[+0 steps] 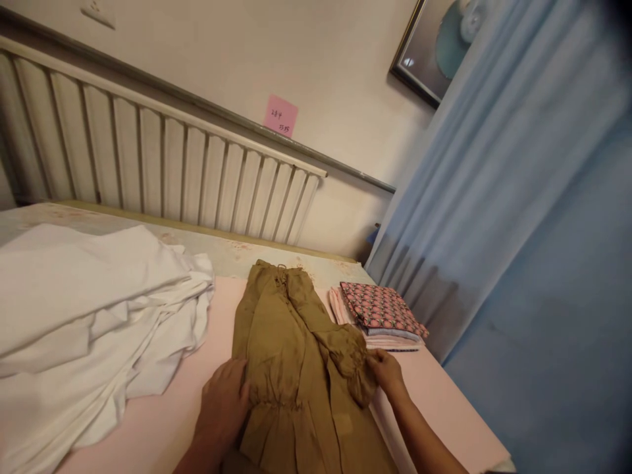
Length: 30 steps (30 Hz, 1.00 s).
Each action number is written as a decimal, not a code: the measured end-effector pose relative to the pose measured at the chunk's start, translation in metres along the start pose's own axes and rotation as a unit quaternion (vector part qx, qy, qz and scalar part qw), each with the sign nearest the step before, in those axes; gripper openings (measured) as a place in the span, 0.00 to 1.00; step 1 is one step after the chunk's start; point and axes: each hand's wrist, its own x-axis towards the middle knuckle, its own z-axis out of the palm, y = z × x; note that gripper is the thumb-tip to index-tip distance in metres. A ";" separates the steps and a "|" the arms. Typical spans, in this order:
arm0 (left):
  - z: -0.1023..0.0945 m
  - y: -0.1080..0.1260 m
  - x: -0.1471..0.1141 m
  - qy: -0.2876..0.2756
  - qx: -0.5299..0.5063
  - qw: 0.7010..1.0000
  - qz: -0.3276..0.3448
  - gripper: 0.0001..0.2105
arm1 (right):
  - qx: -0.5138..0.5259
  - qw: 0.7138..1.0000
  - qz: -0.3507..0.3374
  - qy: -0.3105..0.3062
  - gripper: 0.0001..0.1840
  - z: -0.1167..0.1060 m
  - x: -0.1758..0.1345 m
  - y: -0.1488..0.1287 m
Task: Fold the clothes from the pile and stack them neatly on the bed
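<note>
An olive-brown garment [276, 349] with a gathered waist and a tie at its top edge lies lengthwise in front of me. My left hand [222, 398] rests along its left edge, fingers lying against the cloth. At the opposite side, my right hand [386, 374] pinches the gathered end of a sleeve [350, 355], which lies folded over the garment's right part. The garment's lower end runs out of the bottom of the view.
A crumpled white cloth [99, 309] covers the left side of the pink sheet [148, 428]. Folded clothes [385, 309], a patterned one on top, are stacked at the right. Behind stand a radiator [162, 158] and a wall; a blue curtain [494, 197] hangs at the right.
</note>
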 end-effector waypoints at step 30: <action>-0.012 0.001 -0.003 -0.001 -0.105 0.994 0.009 0.12 | 0.158 0.960 -0.213 -0.089 0.11 0.040 -0.118 -0.094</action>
